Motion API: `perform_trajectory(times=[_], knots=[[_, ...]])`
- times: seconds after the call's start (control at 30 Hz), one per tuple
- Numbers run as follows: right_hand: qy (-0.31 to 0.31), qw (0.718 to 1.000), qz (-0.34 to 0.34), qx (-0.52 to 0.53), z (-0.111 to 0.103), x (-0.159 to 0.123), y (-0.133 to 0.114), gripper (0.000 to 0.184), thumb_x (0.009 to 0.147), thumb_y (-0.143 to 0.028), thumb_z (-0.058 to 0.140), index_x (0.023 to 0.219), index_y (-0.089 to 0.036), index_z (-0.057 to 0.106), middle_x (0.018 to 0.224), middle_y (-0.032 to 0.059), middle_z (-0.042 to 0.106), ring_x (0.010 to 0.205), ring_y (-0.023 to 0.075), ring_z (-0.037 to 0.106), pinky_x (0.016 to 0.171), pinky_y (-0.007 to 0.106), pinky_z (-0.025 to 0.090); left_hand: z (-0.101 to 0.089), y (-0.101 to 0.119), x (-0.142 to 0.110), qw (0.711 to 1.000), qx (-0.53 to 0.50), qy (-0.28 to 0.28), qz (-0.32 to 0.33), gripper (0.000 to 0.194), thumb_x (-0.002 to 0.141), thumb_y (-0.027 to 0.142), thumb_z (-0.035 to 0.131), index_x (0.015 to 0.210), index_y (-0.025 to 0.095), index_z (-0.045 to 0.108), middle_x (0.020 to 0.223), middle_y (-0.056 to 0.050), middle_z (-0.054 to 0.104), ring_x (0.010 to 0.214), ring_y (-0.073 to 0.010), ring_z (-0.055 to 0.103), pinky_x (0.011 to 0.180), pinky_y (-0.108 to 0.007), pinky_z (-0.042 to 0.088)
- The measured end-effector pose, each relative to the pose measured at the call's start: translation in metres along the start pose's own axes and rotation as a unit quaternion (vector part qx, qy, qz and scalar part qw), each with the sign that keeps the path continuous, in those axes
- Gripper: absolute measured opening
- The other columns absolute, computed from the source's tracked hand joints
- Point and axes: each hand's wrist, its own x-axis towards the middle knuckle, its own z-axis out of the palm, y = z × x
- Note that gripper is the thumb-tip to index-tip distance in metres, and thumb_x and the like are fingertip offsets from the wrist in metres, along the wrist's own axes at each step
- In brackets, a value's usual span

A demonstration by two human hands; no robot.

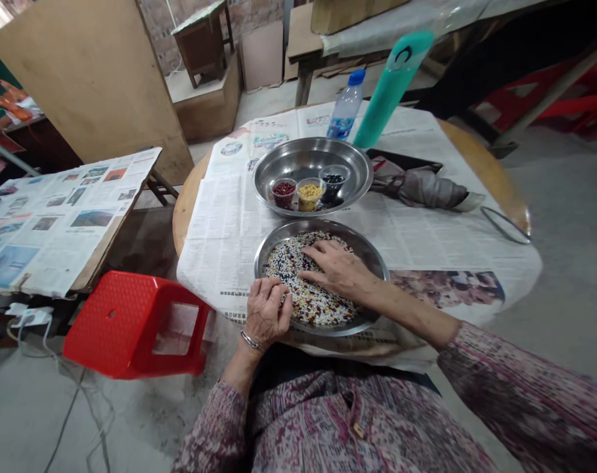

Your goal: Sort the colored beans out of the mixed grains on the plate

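Observation:
A metal basin (368,248) at the table's near edge holds mixed white, black, yellow and dark red grains and beans (322,309). My left hand (268,307), a bracelet at its wrist, is closed over the basin's left rim. Inside, my right hand (338,268) rests palm down on the grains with its fingers spread. Just beyond stands a second metal basin (298,157). In it are three clear plastic cups: dark red beans (283,190), yellow beans or kernels (309,192) and black beans (333,179).
Newspaper (219,217) covers the round table. At its back stand a water bottle (346,108) and a tall teal container (391,92); a folded grey umbrella (421,187) lies to the right. A red plastic stool (115,322) is at left, beside another newspaper-covered table (56,217).

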Motion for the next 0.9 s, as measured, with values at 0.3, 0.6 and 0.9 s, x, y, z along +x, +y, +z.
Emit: perform_trajectory(times=[0.3, 0.6, 0.9], knots=[[-0.116, 0.970, -0.040, 0.210, -0.001, -0.001, -0.028, 0.021, 0.077, -0.008, 0.051, 0.084, -0.018, 0.068, 0.082, 0.0040, 0.068, 0.080, 0.0174, 0.062, 0.078, 0.030, 0.047, -0.001, 0.000, -0.001, 1.000, 0.000, 0.014, 0.000, 0.013, 0.095, 0.020, 0.047, 0.102, 0.016, 0.057, 0.101, -0.010, 0.062, 0.100, -0.0228, 0.057, 0.091, -0.042, 0.047], [-0.125, 0.956, -0.227, 0.139, -0.006, -0.030, -0.041, 0.023, 0.090, -0.012, 0.048, 0.097, -0.020, 0.069, 0.104, 0.0087, 0.066, 0.100, 0.0209, 0.058, 0.086, 0.035, 0.049, 0.000, -0.001, -0.001, 1.000, -0.006, 0.018, -0.003, 0.015, 0.098, 0.018, 0.042, 0.103, 0.016, 0.056, 0.101, -0.011, 0.062, 0.101, -0.0222, 0.057, 0.091, -0.042, 0.048], [0.035, 0.999, -0.028, 0.007, -0.010, 0.011, 0.013, 0.031, 0.091, -0.021, 0.046, 0.112, -0.020, 0.069, 0.113, 0.0131, 0.064, 0.110, 0.0296, 0.052, 0.092, 0.045, 0.048, -0.001, 0.001, 0.000, 1.000, -0.010, 0.018, -0.013, 0.015, 0.097, 0.019, 0.043, 0.100, 0.018, 0.057, 0.099, -0.009, 0.063, 0.098, -0.0217, 0.059, 0.089, -0.042, 0.048]])
